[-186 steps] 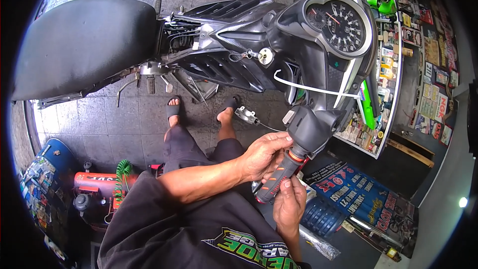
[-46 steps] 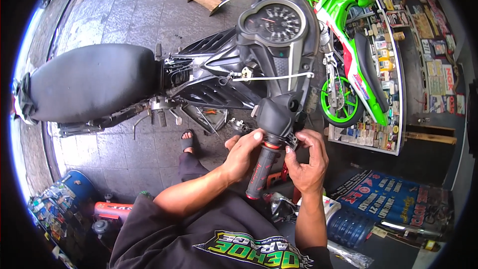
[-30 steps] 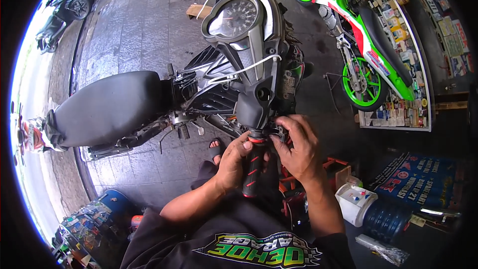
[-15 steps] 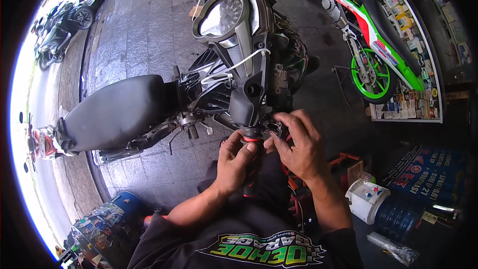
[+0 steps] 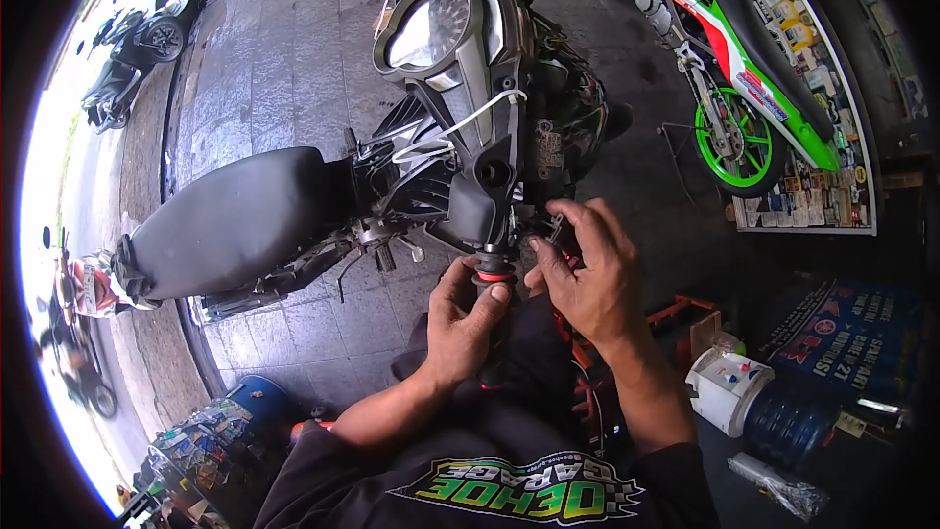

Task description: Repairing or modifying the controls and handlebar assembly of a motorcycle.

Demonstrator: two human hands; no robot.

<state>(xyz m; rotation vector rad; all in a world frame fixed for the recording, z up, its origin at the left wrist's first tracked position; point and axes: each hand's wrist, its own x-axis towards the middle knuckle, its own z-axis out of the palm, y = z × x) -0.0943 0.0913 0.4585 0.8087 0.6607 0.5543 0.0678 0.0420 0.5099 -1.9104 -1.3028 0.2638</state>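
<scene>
A motorcycle with its front cover off stands before me, its round instrument cluster facing up. My left hand is closed around the black handlebar grip, its thumb beside a red ring. To the right of the grip, my right hand pinches a small metal part between thumb and fingers, close to the handlebar. What kind of part it is, I cannot make out. White cable ties lie across the dark front panel.
The black seat stretches to the left. A green, white and red motorcycle stands at the far right by a shelf of parts. A blue drum is at lower left, a white container at lower right. Parked motorcycles stand outside.
My right hand has drawn slightly right, away from the handlebar, with the small metal part now showing at its fingertips. My left hand stays on the grip. Another motorcycle appears on the road at left.
</scene>
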